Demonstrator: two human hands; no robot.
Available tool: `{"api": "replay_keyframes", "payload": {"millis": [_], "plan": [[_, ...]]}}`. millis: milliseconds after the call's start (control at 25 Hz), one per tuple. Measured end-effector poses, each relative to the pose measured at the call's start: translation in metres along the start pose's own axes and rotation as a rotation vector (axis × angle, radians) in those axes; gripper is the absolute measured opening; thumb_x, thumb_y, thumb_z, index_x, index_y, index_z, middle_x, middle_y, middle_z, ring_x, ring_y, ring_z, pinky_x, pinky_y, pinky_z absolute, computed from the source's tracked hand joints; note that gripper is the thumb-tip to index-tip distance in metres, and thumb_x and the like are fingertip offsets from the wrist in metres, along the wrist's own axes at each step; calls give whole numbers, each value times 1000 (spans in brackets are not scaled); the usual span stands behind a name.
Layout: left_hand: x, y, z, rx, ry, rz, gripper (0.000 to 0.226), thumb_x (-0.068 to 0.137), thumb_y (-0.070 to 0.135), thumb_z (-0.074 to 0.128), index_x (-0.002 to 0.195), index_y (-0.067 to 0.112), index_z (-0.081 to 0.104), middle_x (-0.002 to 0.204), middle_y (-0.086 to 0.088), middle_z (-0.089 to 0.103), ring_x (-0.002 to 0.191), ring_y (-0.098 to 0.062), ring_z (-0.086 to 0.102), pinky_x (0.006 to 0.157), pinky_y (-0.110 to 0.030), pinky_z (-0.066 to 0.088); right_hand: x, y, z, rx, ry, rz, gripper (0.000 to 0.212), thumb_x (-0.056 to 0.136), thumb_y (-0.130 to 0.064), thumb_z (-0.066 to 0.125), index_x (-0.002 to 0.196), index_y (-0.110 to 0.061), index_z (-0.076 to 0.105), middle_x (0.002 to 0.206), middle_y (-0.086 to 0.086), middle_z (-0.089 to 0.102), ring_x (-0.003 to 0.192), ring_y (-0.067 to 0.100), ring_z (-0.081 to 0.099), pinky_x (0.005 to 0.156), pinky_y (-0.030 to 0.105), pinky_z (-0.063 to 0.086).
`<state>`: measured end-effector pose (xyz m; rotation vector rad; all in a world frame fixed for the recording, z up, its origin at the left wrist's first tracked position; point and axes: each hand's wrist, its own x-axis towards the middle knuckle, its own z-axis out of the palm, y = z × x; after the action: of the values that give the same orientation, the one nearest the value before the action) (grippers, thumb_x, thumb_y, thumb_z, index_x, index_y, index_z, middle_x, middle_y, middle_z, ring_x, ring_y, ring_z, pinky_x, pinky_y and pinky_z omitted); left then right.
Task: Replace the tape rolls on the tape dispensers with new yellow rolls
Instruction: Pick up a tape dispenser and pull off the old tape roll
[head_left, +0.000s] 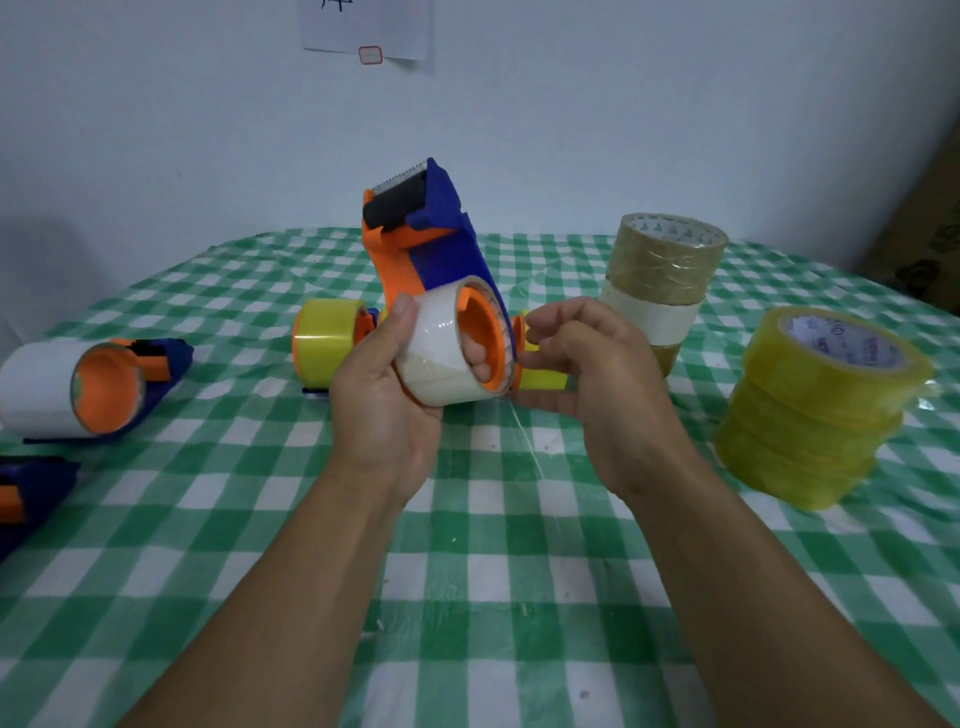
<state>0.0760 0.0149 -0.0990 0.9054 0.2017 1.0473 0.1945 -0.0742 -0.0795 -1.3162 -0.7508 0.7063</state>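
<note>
White old roll (436, 353) on the dispenser (441, 249) hub, my left hand (384, 395) gripping it with fingers through the core, right hand (587, 374) loose and empty beside it, yellow rolls (821, 405) stacked right; if it binds, a yank could swing the blade (400, 179) at me.

**Hidden and cropped parts**

Lower left: blue and orange dispenser (21, 499) cut off by the frame edge. Behind the left hand (384, 395): yellow-roll dispenser (324, 343) half hidden; fingertips (475, 358) buried inside the core of the white roll (436, 358). Behind the right hand (587, 374): yellow roll (540, 382) mostly covered, grip unseen. Top edge: wall paper (363, 26) cropped, writing unreadable. Print on the top stacked roll (841, 343) blurred.
</note>
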Motion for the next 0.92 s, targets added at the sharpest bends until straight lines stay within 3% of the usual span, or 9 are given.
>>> {"api": "replay_keyframes", "payload": {"millis": [160, 240, 320, 440, 600, 680, 800, 920], "plan": [[0, -1, 0, 17, -9, 15, 55, 105, 25, 38, 72, 10, 79, 57, -9, 65, 52, -18, 62, 56, -29, 55, -2, 3, 3, -130, -49, -3, 21, 89, -1, 55, 90, -12, 73, 98, 23, 70, 85, 26, 67, 72, 42, 62], [-2, -1, 0, 35, -13, 11, 56, 105, 25, 38, 69, 11, 79, 56, -8, 65, 52, -19, 62, 57, -29, 56, -1, 4, 2, -100, -33, 9, 18, 91, -2, 57, 89, -12, 72, 89, 18, 73, 82, 25, 68, 67, 41, 62], [-1, 0, -1, 46, -14, 3, 55, 104, 26, 39, 68, 13, 79, 56, -7, 65, 54, -20, 63, 61, -32, 57, 0, 3, 1, -64, -25, 22, 17, 93, -5, 58, 96, -15, 72, 91, 12, 76, 84, 28, 72, 64, 39, 62], [-2, -1, -1, 93, 18, 0, 57, 104, 27, 41, 61, 16, 78, 54, -4, 64, 52, -16, 62, 61, -30, 56, 3, 4, -3, -42, -36, 74, 38, 92, -6, 61, 124, -26, 62, 105, 13, 74, 89, 29, 75, 67, 40, 64], [-3, -3, 3, 158, 28, -1, 61, 104, 23, 41, 55, 22, 77, 60, 1, 70, 58, -11, 67, 67, -31, 58, 2, 3, 1, -13, 32, -4, 28, 94, -11, 64, 121, -19, 64, 102, 16, 75, 88, 25, 74, 76, 43, 64], [-1, -5, 1, 174, 2, -7, 45, 100, 27, 47, 71, 15, 80, 67, -5, 72, 64, -16, 69, 69, -33, 59, 1, 5, 4, -32, -5, -18, 29, 93, -26, 70, 120, -16, 64, 103, 10, 75, 93, 22, 74, 75, 40, 63], [1, -9, -4, 247, -18, 2, 39, 96, 32, 57, 109, -2, 71, 96, -22, 74, 92, -34, 72, 85, -44, 59, -5, 7, 9, -112, -110, 33, 60, 79, -53, 72, 126, -18, 59, 107, 4, 72, 94, 19, 74, 74, 45, 64], [-1, -9, -3, 303, 9, -16, 46, 96, 33, 58, 117, -7, 66, 116, -31, 67, 112, -43, 65, 98, -51, 53, -6, 8, 13, -150, -124, 43, 56, 79, -51, 74, 122, -20, 56, 108, 6, 72, 91, 21, 75, 72, 50, 64]]}}
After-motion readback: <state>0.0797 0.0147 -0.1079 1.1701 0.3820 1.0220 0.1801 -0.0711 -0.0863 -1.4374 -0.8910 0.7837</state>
